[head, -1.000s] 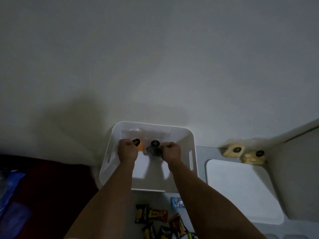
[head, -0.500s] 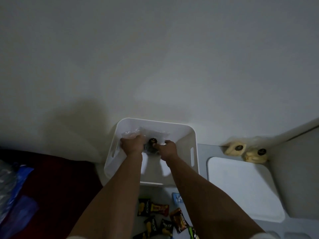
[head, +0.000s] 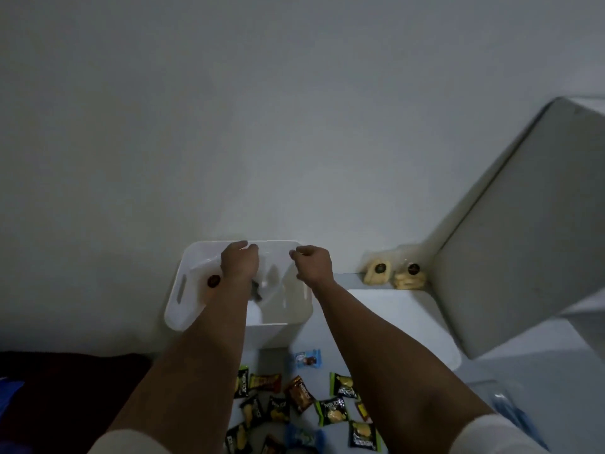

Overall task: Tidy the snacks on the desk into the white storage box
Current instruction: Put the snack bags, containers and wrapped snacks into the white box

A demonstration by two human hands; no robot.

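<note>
The left hand (head: 240, 262) hangs over the far rim of the white plastic storage box (head: 183, 290) at centre frame, fingers loosely curled, holding nothing visible. The right hand (head: 314, 264) hovers over the box's right side, fingers curled; whether it grips anything cannot be told. Clear-wrapped pastries (head: 212, 280) lie inside the box. Small foil snack packets (head: 330, 409) are scattered across the desk at bottom centre. Two wrapped yellow pastries (head: 393, 273) sit against the wall, right of the box.

desk (head: 510, 365) | white storage box (head: 183, 309); snack packets (head: 330, 411); two pastry packs (head: 394, 273); white board (head: 402, 319)
</note>
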